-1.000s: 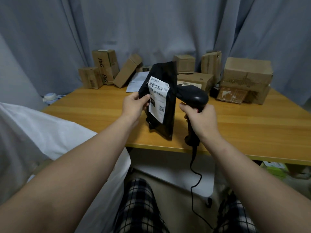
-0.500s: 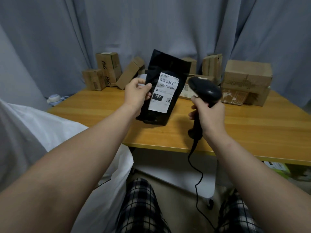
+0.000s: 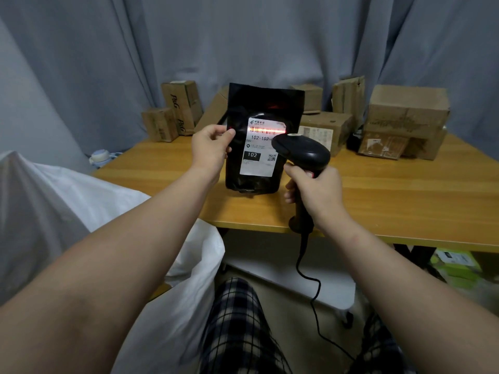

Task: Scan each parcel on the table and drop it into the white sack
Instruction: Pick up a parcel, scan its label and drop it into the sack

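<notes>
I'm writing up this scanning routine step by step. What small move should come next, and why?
Probably swing the black pouch left toward the white sack: the red line from the scanner crosses the barcode on the label, and the left hand grips the pouch's edge.

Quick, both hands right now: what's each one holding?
Left hand: closed, pinching the black pouch at its left edge.
Right hand: closed, holding the scanner by its handle.
</notes>
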Tool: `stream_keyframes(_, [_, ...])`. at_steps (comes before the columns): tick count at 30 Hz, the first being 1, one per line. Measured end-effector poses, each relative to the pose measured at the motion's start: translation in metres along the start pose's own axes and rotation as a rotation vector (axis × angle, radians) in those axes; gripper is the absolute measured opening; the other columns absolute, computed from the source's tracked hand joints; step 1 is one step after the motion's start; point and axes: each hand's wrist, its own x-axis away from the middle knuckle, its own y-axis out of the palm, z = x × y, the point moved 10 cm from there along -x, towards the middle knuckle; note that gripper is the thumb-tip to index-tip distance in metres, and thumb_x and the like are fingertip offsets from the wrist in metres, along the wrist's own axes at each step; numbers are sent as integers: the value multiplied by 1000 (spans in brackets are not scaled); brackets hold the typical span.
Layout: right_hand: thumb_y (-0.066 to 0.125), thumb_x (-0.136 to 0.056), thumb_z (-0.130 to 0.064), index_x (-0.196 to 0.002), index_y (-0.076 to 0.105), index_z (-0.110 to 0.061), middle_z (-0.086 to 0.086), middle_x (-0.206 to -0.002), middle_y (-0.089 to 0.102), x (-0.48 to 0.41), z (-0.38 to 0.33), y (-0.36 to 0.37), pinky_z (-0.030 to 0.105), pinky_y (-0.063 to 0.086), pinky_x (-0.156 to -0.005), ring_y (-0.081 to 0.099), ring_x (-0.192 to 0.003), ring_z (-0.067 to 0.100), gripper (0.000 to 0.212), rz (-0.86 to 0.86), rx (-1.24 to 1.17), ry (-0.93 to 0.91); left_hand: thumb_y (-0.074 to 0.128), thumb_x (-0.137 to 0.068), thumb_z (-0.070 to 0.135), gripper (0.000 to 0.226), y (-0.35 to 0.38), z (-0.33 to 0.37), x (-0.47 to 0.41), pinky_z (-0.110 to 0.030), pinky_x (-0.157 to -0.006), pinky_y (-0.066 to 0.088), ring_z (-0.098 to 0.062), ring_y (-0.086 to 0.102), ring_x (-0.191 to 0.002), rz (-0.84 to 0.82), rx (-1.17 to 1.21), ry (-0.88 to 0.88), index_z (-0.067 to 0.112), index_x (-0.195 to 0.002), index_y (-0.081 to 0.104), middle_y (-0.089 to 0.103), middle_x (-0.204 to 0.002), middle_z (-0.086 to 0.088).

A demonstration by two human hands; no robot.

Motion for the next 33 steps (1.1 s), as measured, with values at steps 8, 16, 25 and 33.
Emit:
stream_keyframes(8, [66,-88,-16,-71,63,-9,9,-60,62,0,1,9,36,55,-58,63,-52,22,19,-21,20,-15,60,-93,10,6,-11,-9,-2,-13,-50,43,-4,49,-55,26,-5,6,6,-98,62,52,-70,0])
stream_keyframes(16, [66,-88,-16,-73,63,-9,7,-60,61,1,2,10,37,56,-58,63,-53,23,17,-43,15,-12,61,-93,10,13,-16,-20,-5,-15,-51,43,-4,50,-55,58,10,-25,2,-103,62,52,-68,2])
stream_keyframes(25, [68,-87,-15,-65,61,-12,4,-54,59,4,7,14,36,54,-54,61,-48,22,23,-33,40,-48,60,-94,10,9,-21,-24,-3,-14,-51,44,-4,51,-57,59,14,-37,6,-102,61,55,-70,2])
stream_keyframes(33, [68,-87,-14,-69,63,-5,3,-54,59,13,19,15,36,52,-55,61,-48,18,21,-39,53,-65,60,-94,11,2,-27,-28,-2,-16,-53,45,-4,53,-57,57,5,-54,13,-95,60,56,-71,3])
